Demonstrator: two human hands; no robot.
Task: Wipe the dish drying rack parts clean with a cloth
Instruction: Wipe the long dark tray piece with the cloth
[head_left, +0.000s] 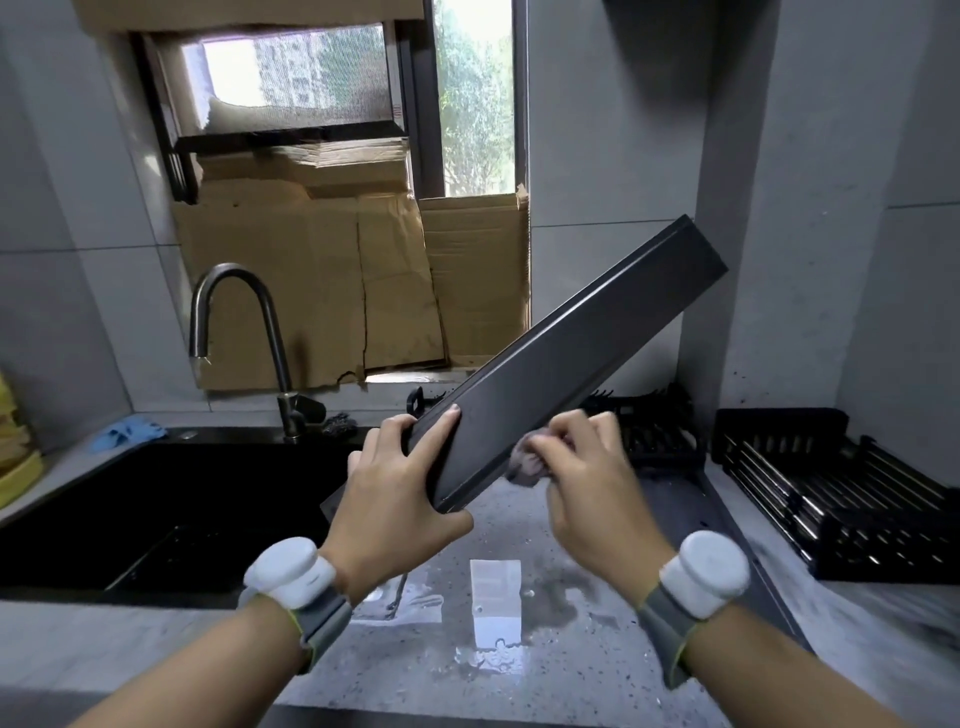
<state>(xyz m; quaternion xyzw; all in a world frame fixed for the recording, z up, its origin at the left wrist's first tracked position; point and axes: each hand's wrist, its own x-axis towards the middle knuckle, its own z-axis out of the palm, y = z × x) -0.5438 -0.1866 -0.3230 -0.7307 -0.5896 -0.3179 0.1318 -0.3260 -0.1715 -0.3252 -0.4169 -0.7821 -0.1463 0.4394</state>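
A long dark metal rack panel slants up and to the right over the counter. My left hand grips its lower end, thumb under the edge and fingers over the top. My right hand holds a bunched greyish cloth against the panel's right edge near the lower end. Two black rack baskets lie on the counter to the right, one with bars and a smaller one behind my right hand.
A black sink with a curved tap lies at the left. Blue cloth rests behind the sink. Cardboard covers the window's lower part. The speckled counter is wet in front of me.
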